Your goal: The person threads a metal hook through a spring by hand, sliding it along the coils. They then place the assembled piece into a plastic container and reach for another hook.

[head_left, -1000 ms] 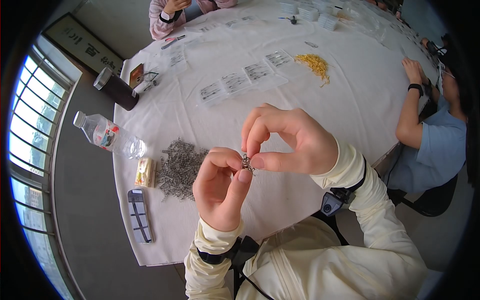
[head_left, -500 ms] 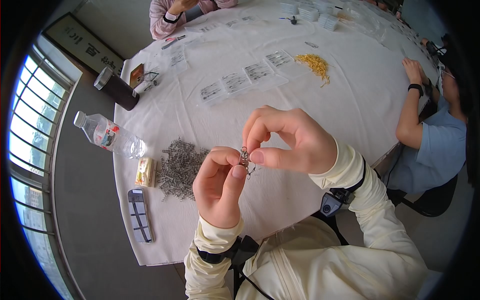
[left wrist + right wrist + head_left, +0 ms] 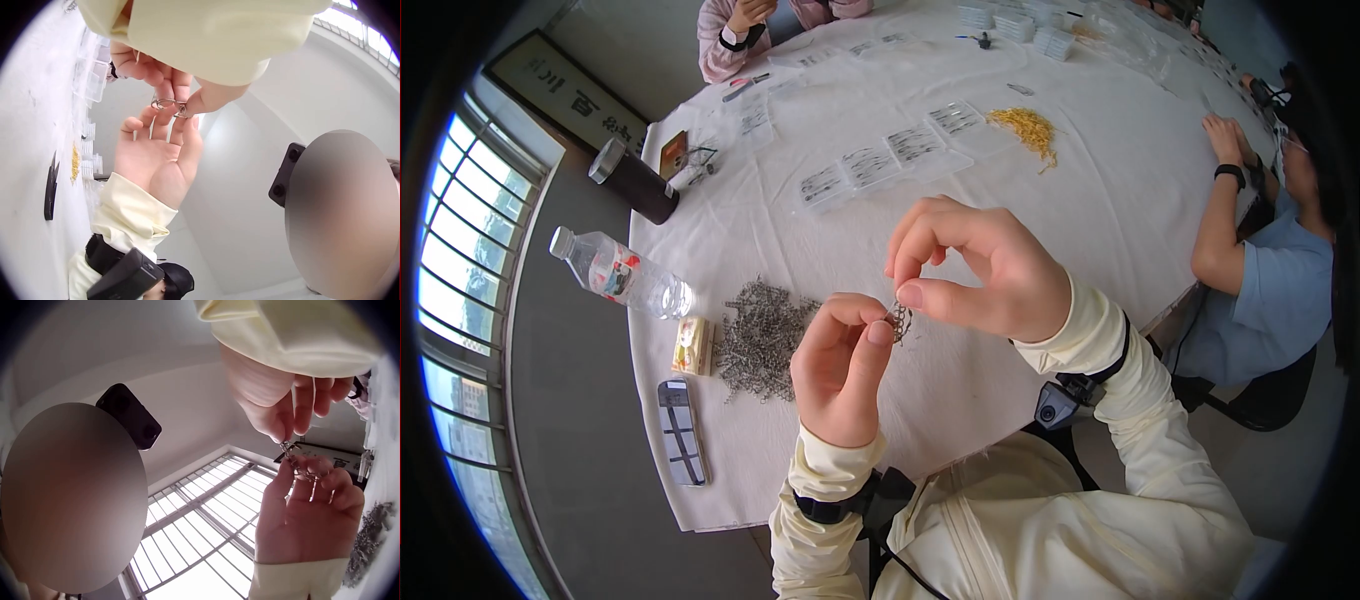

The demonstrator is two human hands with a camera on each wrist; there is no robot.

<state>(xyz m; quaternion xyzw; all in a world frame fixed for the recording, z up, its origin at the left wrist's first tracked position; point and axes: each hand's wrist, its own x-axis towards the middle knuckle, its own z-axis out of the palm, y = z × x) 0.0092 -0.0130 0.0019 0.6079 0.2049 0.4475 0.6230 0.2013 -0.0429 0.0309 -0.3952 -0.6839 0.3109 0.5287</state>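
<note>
In front of the chest, my left hand [image 3: 840, 372] pinches a short chain of small metal links [image 3: 902, 318] between thumb and forefinger. My right hand [image 3: 997, 272] meets it from the other side, its thumb and forefinger pinching the upper end. From the right wrist the chain [image 3: 304, 474] shows as several silvery rings strung between the two sets of fingertips. A wire loop of the chain [image 3: 164, 102] stands out in the left wrist view. Left of my left hand lies a heap of dark metal links [image 3: 762, 342], partly covered by that hand.
Beside the heap are a small yellowish packet [image 3: 692, 346], a phone [image 3: 683, 432], a plastic bottle [image 3: 618, 270] and a dark flask [image 3: 636, 180]. Clear compartment trays [image 3: 870, 166] and gold-coloured pieces [image 3: 1026, 130] lie beyond. Another person [image 3: 1250, 260] sits at the right.
The metal chain was bunched between my fingertips, then hung lower; now it stretches out to the right of my left fingertips. Both hands stay close together, shifting only slightly.
</note>
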